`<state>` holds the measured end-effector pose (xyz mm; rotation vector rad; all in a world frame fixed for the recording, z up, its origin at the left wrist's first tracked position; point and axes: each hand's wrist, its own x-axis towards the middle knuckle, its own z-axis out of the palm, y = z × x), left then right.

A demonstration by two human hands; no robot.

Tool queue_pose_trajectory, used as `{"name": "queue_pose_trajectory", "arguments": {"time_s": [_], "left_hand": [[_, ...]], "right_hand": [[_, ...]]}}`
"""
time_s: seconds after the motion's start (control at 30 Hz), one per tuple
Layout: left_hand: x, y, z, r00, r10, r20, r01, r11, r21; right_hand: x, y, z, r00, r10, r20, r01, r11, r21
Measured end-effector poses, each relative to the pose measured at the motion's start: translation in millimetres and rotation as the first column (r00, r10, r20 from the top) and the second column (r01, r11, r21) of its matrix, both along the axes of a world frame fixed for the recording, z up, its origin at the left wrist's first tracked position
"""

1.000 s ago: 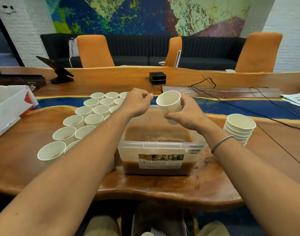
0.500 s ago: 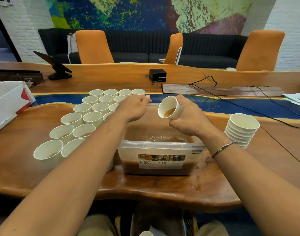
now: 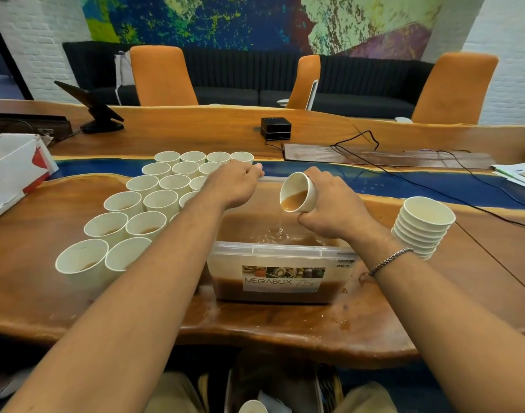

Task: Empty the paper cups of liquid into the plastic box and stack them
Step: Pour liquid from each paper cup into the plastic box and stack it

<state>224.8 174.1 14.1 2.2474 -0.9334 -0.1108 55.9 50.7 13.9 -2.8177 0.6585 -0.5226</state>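
My right hand (image 3: 335, 210) grips a white paper cup (image 3: 297, 192), tilted left over the clear plastic box (image 3: 273, 248). A thin stream of brown liquid runs from the cup into the box, which holds brown liquid. My left hand (image 3: 234, 183) has its fingers curled over the box's far left rim. Several upright paper cups (image 3: 153, 201) holding some brown liquid stand in rows to the left of the box. A stack of empty cups (image 3: 422, 228) stands to the right of it.
Splashes of liquid (image 3: 344, 308) lie on the wooden table by the box. A white cardboard box (image 3: 13, 174) sits at the far left. Farther back are a small black box (image 3: 276, 128), cables (image 3: 404, 174), a tablet stand (image 3: 97, 111) and papers (image 3: 520, 174).
My right hand tipped the cup from upright to pouring and lowered it over the box. My left hand came down from the air onto the box's far rim.
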Motion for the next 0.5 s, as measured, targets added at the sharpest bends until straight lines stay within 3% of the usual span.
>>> {"name": "queue_pose_trajectory", "arguments": {"time_s": [0.5], "left_hand": [[3.4,-1.8,-2.2,1.0,0.005,0.012,-0.005,1.0,0.021]], "right_hand": [[1.6,0.2,0.3,0.999,-0.016,-0.047,0.013,0.997,-0.078]]}}
